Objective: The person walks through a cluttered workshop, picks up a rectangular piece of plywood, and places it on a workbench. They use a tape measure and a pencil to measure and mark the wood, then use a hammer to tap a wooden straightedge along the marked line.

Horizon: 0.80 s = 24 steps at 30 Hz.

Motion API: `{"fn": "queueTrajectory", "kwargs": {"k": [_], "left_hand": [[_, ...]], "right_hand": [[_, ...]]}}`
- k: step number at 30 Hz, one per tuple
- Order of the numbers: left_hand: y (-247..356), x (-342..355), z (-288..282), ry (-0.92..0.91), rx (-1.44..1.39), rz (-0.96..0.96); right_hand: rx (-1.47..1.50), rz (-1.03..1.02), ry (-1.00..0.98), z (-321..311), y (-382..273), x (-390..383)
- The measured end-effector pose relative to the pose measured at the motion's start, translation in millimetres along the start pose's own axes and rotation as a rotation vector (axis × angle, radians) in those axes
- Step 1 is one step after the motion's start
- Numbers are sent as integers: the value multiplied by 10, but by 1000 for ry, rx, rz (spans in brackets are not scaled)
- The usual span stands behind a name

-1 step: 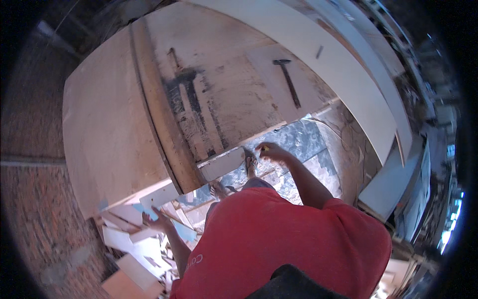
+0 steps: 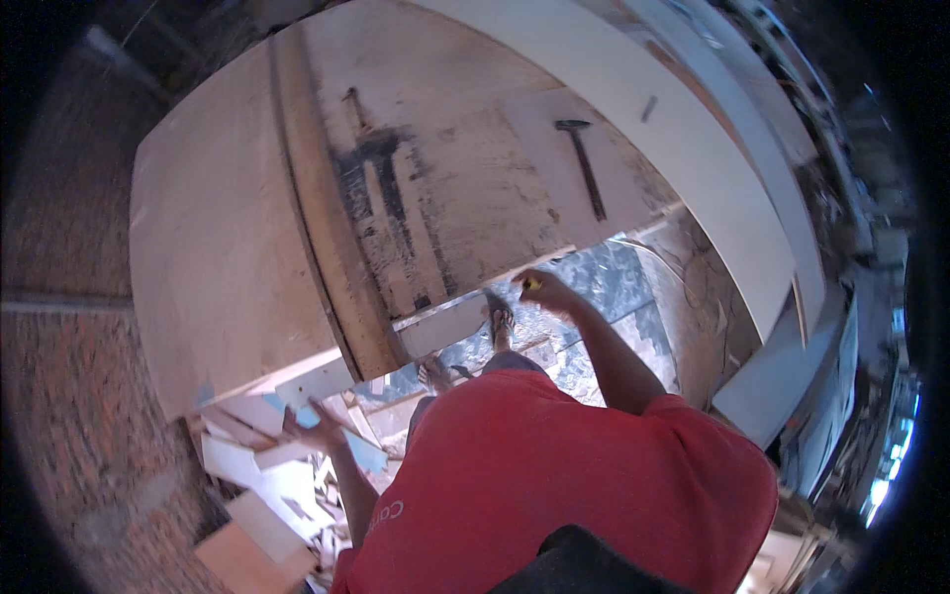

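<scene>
My right hand (image 2: 550, 293) hangs just in front of the workbench's near edge, its fingers closed round a small yellow object (image 2: 533, 284) mostly hidden by them. My left hand (image 2: 315, 432) is at the left, below the bench edge near a pale board end (image 2: 319, 382); its fingers are spread and I see nothing in them. The workbench top (image 2: 465, 188) carries a hammer (image 2: 582, 168) with a dark handle on the right. A long wooden beam (image 2: 327, 208) runs across the top, away from me. Left of the dark stain lies a small tool (image 2: 354, 107), its kind unclear.
Long pale boards (image 2: 683, 139) lean along the right side. Offcuts (image 2: 262, 535) are heaped on the floor at the lower left, beside a brick wall (image 2: 79, 416). My feet (image 2: 502, 327) stand close under the bench edge, on a dusty floor. A thin cable (image 2: 658, 252) curls to the right.
My left hand has shifted slightly to the right and its fingers look more spread. My right hand has risen slightly, the yellow object still in it. The whole view has turned a little.
</scene>
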<state>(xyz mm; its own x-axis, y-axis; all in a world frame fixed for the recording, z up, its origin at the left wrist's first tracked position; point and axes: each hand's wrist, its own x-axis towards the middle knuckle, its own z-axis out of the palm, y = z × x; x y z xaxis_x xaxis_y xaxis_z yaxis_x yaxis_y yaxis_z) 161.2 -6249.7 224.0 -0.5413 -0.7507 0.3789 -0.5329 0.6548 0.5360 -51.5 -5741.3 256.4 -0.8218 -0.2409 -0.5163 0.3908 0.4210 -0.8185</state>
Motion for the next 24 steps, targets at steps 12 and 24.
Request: {"fn": "queueTrajectory", "kwargs": {"k": [12, 24], "left_hand": [[1932, -921, 507, -702, 158, 334], [1491, -756, 863, -493, 176, 603]], "right_hand": [[-802, -522, 614, -1477, -407, 1703], [-454, 27, 571, -2457, 759, 1519]]}}
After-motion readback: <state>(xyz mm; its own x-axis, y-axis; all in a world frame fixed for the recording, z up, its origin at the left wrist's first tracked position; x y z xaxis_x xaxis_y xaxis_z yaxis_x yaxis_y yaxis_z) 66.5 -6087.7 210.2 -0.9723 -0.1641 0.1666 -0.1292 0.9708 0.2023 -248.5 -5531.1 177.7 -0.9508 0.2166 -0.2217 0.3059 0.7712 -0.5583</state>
